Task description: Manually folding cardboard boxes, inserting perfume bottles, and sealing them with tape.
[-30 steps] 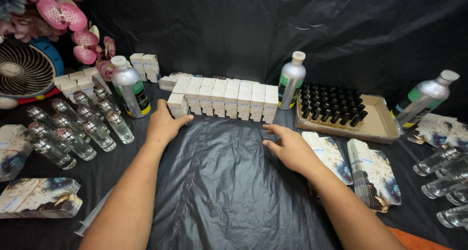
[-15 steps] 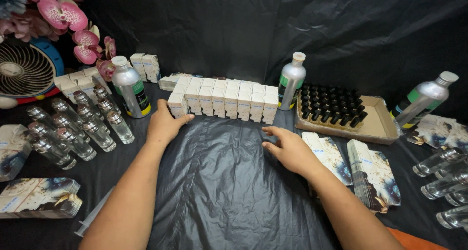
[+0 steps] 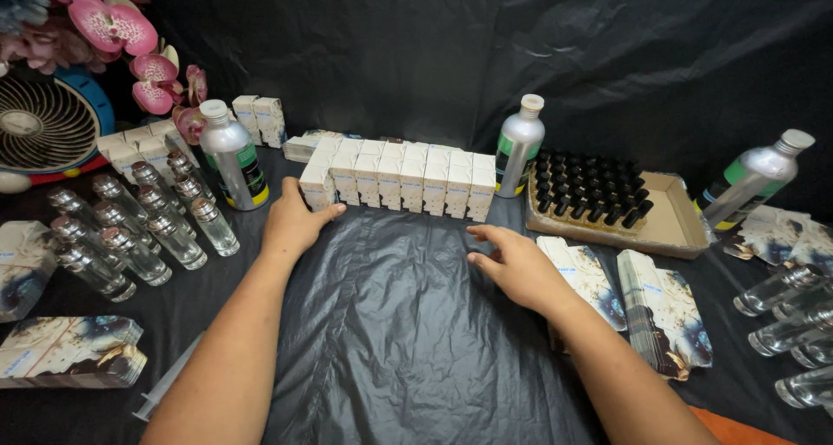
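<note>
My left hand (image 3: 293, 222) lay flat on the black plastic sheet (image 3: 390, 323) that covered the counter, forearm stretched straight forward, fingers loosely together and gripping nothing; my thumb touched the leftmost carton in the row of small white boxes (image 3: 399, 178). My right hand (image 3: 514, 265) rested palm down on the sheet too, angled inward, fingers a little spread and empty, pointing toward the right end of that row but short of it.

The front row showed seven white boxes standing side by side at the far edge of the sheet, with a second rank packed behind them that I could not count exactly. Three silver metal bottles stood about: one (image 3: 232, 155) just left of the row, one (image 3: 518, 146) just right of it, and one (image 3: 753, 179) leaning at the far right. A cardboard tray (image 3: 672, 224) beside the middle bottle held many black caps (image 3: 590, 189), too crowded to count. About ten clear glass vials (image 3: 139, 224) stood in a group to my left; four more lay at the right edge (image 3: 794, 323). Two stacks of flat printed cartons (image 3: 625, 302) lay by my right wrist, another stack (image 3: 69, 351) at the lower left. A small fan (image 3: 43, 128) and pink orchid blooms (image 3: 130, 46) filled the far left corner.
</note>
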